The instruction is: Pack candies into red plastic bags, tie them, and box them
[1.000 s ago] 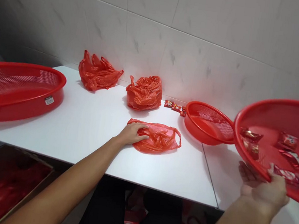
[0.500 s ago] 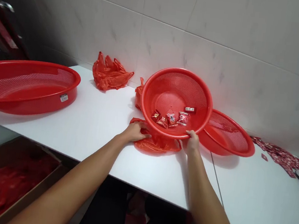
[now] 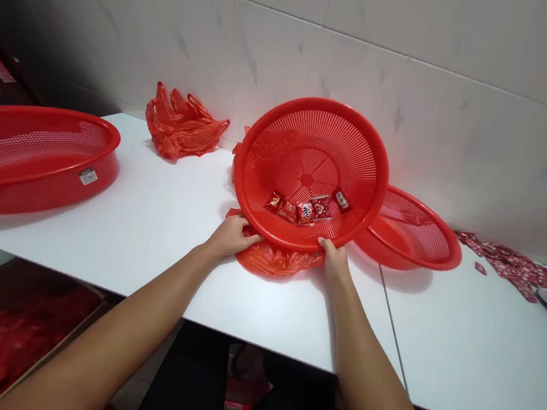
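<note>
A red plastic basket [image 3: 309, 163] is tilted toward me, its open side facing me. Several small wrapped candies [image 3: 305, 213] lie inside, along its lower part. My right hand [image 3: 335, 255] grips the near rim, thumb over the edge and fingers out of sight beneath. Under the basket, a thin red plastic bag [image 3: 271, 260] rests on the white table [image 3: 169, 231]. My left hand [image 3: 232, 236] is closed on the bag's left side, its thumb close to the basket rim; some of its fingers are hidden.
A large red basket [image 3: 100, 165] stands at the left, another [image 3: 411, 253] behind at the right. Crumpled red bags [image 3: 183, 126] lie by the tiled wall [image 3: 283, 52]. Small red packets [image 3: 517, 267] are spread at the far right. A carton [image 3: 81, 324] of red material sits below left.
The basket has tipped further upright toward me, and the candies inside have shifted a little. My left hand has come closer to its rim. The camera view has moved slightly.
</note>
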Motion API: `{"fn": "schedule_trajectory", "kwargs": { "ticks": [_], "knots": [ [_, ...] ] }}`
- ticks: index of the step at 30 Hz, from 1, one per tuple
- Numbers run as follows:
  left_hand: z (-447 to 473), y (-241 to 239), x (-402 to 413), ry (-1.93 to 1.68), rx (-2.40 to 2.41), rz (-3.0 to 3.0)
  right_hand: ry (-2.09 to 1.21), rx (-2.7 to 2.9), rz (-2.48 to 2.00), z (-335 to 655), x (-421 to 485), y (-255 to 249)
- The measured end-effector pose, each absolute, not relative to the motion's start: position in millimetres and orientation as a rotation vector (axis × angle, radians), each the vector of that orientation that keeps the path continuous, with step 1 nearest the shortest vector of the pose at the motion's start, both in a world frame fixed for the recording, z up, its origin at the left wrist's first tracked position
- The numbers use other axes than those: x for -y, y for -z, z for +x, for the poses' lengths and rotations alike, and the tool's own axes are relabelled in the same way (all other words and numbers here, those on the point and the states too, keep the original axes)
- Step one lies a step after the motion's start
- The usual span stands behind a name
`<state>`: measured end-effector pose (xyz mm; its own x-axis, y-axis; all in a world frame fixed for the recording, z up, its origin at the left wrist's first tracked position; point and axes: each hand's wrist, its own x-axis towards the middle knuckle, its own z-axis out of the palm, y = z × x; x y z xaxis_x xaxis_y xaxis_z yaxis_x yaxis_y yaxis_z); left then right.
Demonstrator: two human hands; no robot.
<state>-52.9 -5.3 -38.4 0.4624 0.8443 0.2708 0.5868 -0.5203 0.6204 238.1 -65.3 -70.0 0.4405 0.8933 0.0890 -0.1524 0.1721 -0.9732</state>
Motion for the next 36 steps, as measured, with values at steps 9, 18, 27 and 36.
{"fn": "schedule_trajectory", "kwargs": {
  "ticks": [9,18,27,36],
  "knots": [
    [-55,38,9,-0.938,-1.259,2.274,-0.698,0.809,-1.24,237,68,67],
    [-54,42,11,-1.016,-1.232,2.263,-0.545,0.837,-1.247,239,70,67],
    [-52,45,14,-0.962,-1.213,2.219,-0.439,0.892,-1.214,236,74,65],
    [-51,41,16,-0.959,-1.156,2.219,-0.389,0.889,-1.235,237,78,66]
  ]
}}
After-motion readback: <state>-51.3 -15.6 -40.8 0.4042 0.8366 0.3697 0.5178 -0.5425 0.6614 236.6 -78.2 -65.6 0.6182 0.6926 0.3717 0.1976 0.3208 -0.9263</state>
